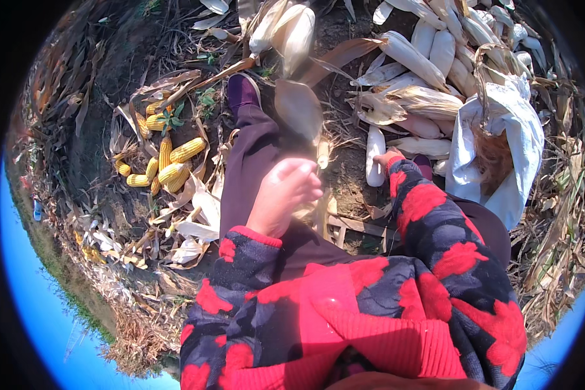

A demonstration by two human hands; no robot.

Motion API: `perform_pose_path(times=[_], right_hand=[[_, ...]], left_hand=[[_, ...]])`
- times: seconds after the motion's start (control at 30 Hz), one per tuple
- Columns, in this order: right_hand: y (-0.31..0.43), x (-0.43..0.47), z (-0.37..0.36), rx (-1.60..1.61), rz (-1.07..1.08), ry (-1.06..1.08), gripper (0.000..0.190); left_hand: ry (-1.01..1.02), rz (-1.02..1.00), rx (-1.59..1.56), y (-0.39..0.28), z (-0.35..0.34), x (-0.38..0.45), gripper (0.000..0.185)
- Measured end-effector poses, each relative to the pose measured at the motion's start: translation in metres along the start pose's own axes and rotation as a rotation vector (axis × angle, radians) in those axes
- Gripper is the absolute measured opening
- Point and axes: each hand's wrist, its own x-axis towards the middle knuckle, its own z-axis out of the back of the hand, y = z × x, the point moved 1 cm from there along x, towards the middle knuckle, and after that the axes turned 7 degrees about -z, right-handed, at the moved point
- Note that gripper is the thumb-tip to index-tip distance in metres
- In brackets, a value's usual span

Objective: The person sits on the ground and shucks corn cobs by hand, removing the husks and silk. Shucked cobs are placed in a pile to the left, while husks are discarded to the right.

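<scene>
My left hand [290, 192] is blurred above my lap, its fingers curled; whether it holds anything is unclear. Just beyond it, a blurred dry husk leaf [300, 109] is in the air or close to the ground. A short pale stalk or husk stub [323, 153] is beside that hand. Farther right, my right hand [388, 157] has its fingers against the side of a corn ear in pale husk [375, 156], at the near edge of a pile of unhusked ears [419, 73]. The sleeve cuff hides part of this hand.
Bare yellow corn cobs [170, 161] lie on the soil to the left, with loose husks [195, 229] nearer me. A white woven sack [509, 126] with brown corn silk is at the right. Between my legs is a slatted wooden piece [360, 226]. Dry stalks surround me.
</scene>
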Motion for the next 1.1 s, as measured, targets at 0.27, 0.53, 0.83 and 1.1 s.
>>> perform_pose_path(times=[0.27,0.53,0.83,1.1], right_hand=[[-0.036,0.006,0.007,0.037,-0.021,-0.256,0.024],[0.039,-0.038,0.006,0.12,0.047,-0.143,0.06],[0.082,-0.001,-0.024,0.407,-0.234,-0.123,0.081],[0.064,0.003,0.015,0.474,0.04,0.108,0.062]], left_hand=[[0.125,-0.054,0.042,0.011,-0.012,-0.008,0.022],[0.042,0.002,0.107,0.015,0.001,0.004,0.022],[-0.004,0.153,0.008,0.016,0.031,0.007,0.022],[0.075,0.045,-0.007,0.009,0.03,0.008,0.02]])
